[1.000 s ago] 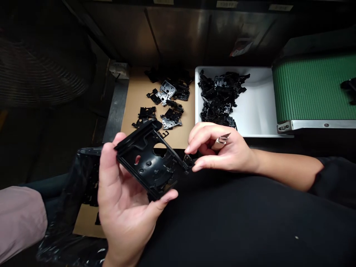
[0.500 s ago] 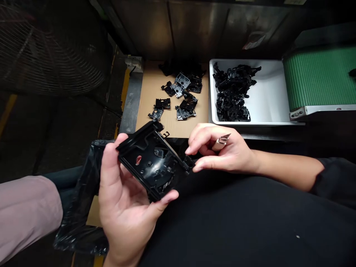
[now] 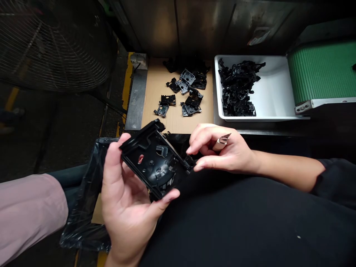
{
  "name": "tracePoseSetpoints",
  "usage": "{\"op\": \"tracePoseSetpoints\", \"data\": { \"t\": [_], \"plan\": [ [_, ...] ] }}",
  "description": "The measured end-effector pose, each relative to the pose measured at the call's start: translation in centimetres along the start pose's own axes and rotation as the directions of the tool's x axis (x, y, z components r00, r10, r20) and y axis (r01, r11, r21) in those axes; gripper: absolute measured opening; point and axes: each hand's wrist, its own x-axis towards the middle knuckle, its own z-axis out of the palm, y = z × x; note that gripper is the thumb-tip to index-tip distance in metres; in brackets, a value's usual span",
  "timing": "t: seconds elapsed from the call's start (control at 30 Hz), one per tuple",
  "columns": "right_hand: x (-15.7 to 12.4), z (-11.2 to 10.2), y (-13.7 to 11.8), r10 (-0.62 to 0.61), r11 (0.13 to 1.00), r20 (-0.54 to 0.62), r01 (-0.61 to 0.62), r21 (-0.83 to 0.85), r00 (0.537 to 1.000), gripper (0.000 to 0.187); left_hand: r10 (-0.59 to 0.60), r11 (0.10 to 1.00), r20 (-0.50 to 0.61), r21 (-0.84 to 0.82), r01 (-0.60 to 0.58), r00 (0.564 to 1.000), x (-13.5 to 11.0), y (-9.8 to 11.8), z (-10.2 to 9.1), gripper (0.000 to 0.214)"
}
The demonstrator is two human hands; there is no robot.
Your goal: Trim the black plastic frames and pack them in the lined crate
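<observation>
The left grip [image 3: 125,211] is curled closed around a moulded black plastic frame [image 3: 151,163], which sits tilted against the palm. The right grip [image 3: 222,152] is closed on a slim silver craft knife [image 3: 221,142] and sits just beside the frame's corner. Beyond it, a white plastic tray [image 3: 267,118] holds a heap of black moulded parts [image 3: 236,87]. If the frame slipped, the exposed blade could nick the fingers.

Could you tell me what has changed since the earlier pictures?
The view has swung, sliding the bench upward. The left hand has tilted the black plastic frame slightly. The right hand still pinches the frame's corner, craft knife tucked in it; the parts on the bench lie unmoved.
</observation>
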Motion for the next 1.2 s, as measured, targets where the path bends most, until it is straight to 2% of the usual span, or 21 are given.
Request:
{"op": "tracePoseSetpoints", "data": {
  "t": [0.07, 0.2, 0.3, 0.53, 0.8, 0.9, 1.0, 1.2],
  "plan": [
    [0.1, 0.2, 0.1, -0.008, 1.0, -0.004, 0.008, 0.002, 1.0, 0.027, -0.015, 1.0, -0.007, -0.001, 0.015, 1.0, 0.1, 0.1, 0.0, 0.101],
    [0.0, -0.1, 0.2, -0.006, 1.0, -0.033, 0.006, 0.01, 0.999, 0.027, 0.058, 0.998, 0.005, -0.035, -0.057, 0.998, 0.9, -0.1, 0.4, 0.11],
    [-0.2, -0.9, 0.1, 0.022, 1.0, -0.067, -0.021, 0.007, 0.998, 0.028, 0.074, 0.997, 0.034, -0.041, -0.073, 0.997, 1.6, 0.1, 1.2, 0.109],
    [-0.6, -4.1, -0.4, 0.067, 0.997, -0.116, -0.063, 0.039, 0.991, 0.024, 0.058, 0.998, 0.087, 0.002, -0.059, 0.994, 3.6, 0.6, 4.1, 0.103],
    [-0.7, -8.5, -0.6, 0.067, 0.997, -0.155, -0.06, 0.048, 0.986, 0.025, 0.025, 0.998, 0.145, -0.063, -0.016, 0.989, 6.2, 0.7, 8.1, 0.106],
    [-0.7, -10.0, -0.6, 0.067, 0.997, -0.162, -0.061, 0.043, 0.985, 0.025, 0.021, 0.998, 0.152, -0.065, -0.012, 0.988, 7.1, 0.9, 9.5, 0.101],
    [-0.8, -11.1, -0.5, 0.064, 0.997, -0.176, -0.057, 0.045, 0.982, 0.025, 0.027, 0.999, 0.168, -0.049, -0.019, 0.985, 7.6, 1.1, 10.6, 0.098],
    [-1.1, -12.8, -0.4, 0.065, 0.996, -0.189, -0.054, 0.065, 0.98, 0.025, 0.011, 0.999, 0.184, -0.053, -0.001, 0.983, 8.2, 1.7, 12.2, 0.103]
  ]
}}
